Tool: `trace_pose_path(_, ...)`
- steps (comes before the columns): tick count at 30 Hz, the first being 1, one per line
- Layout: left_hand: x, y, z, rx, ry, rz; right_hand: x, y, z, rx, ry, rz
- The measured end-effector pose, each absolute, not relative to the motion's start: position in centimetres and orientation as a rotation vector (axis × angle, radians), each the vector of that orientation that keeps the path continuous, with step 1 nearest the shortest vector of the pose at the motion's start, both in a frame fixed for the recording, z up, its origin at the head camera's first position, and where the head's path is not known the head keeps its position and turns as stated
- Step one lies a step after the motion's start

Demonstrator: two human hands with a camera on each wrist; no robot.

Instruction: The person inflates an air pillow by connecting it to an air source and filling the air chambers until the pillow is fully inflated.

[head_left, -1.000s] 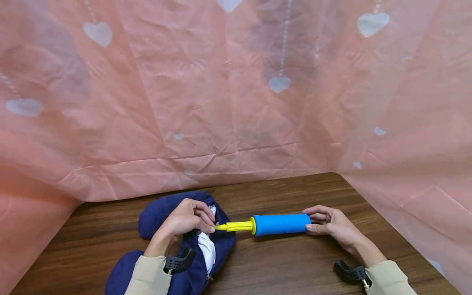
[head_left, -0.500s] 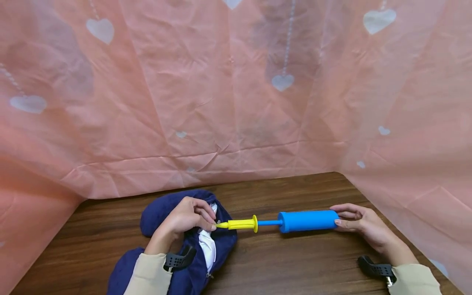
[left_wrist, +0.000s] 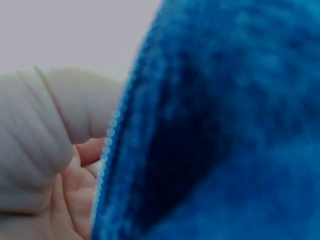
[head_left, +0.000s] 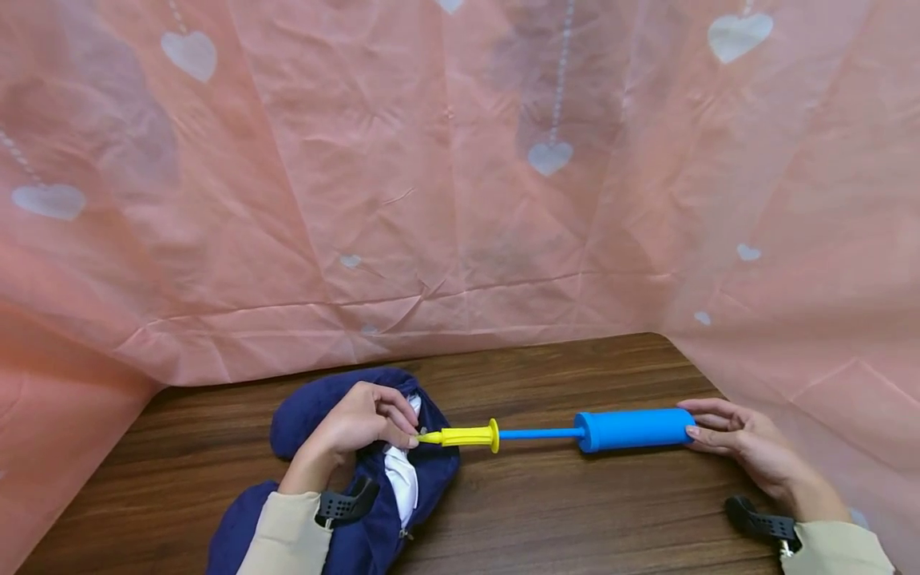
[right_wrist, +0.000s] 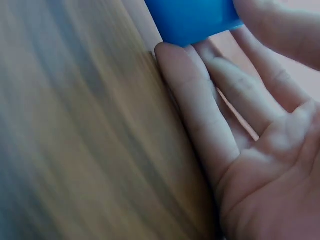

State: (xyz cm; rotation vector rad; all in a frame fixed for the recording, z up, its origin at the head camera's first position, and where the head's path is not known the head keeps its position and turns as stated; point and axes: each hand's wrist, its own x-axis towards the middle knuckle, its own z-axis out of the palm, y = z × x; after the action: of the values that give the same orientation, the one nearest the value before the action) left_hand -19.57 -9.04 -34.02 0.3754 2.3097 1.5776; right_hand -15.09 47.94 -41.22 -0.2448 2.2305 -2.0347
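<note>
A hand pump lies sideways across the middle: a blue barrel (head_left: 636, 430), a thin blue rod (head_left: 542, 434) drawn out of it, and a yellow handle (head_left: 467, 436) with a tapered tip. My left hand (head_left: 366, 423) pinches the pump's yellow tip between thumb and fingers, over a navy U-shaped neck pillow (head_left: 316, 407). White lining (head_left: 402, 483) shows through the pillow's unzipped edge. At the barrel's far right end, my right hand (head_left: 755, 447) grips it with thumb and fingertips. Up close in the left wrist view, navy fabric (left_wrist: 240, 120) with a zipper edge covers part of the left hand.
A dark wooden table (head_left: 546, 511) lies under everything. Pink cloth (head_left: 460, 200) with white hearts hangs at the back and on both sides, meeting the table's edges. A zipper pull (head_left: 405, 533) sits at the pillow's near right edge.
My right hand has moved right with the blue barrel, drawing the thin rod out between it and the yellow handle. The left hand stays at the tip over the pillow.
</note>
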Motion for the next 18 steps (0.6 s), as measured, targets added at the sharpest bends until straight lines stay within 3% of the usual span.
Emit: trace_pose_path(18, -19.4, -8.6, -34.3, 0.389, 2.310, 1.594, -16.4, 38.8, -41.1, -0.301, 2.303, -1.884)
